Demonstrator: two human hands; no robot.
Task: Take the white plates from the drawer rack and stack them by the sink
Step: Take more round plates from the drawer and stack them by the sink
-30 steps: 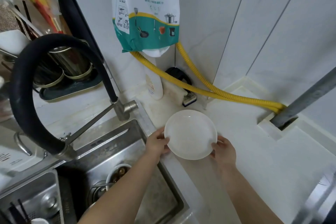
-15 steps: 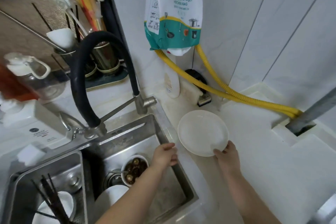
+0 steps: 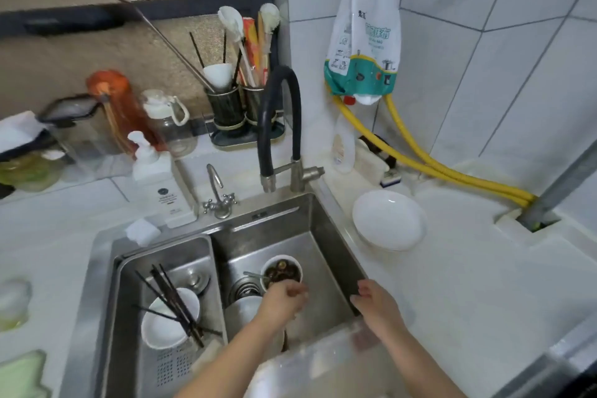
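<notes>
A white plate (image 3: 387, 220) lies on the white counter just right of the steel sink (image 3: 336, 236), with a second rim showing beneath it. Neither hand touches it. My left hand (image 3: 284, 299) hovers over the sink's right basin, blurred, fingers loosely curled and holding nothing. My right hand (image 3: 376, 304) is above the sink's right front corner, fingers relaxed, empty. The drawer rack is out of view.
The right basin holds a bowl of dark scraps (image 3: 281, 271) and a white dish (image 3: 245, 310). A bowl with chopsticks (image 3: 169, 317) sits in the left basin. A black faucet (image 3: 279, 126), soap dispenser (image 3: 168, 184), utensil holder (image 3: 242, 107) and yellow hoses (image 3: 436, 168) line the back.
Both hands let go of the plate and drew back toward me, over the sink's front. The plate stays on the counter. The view swung left and down.
</notes>
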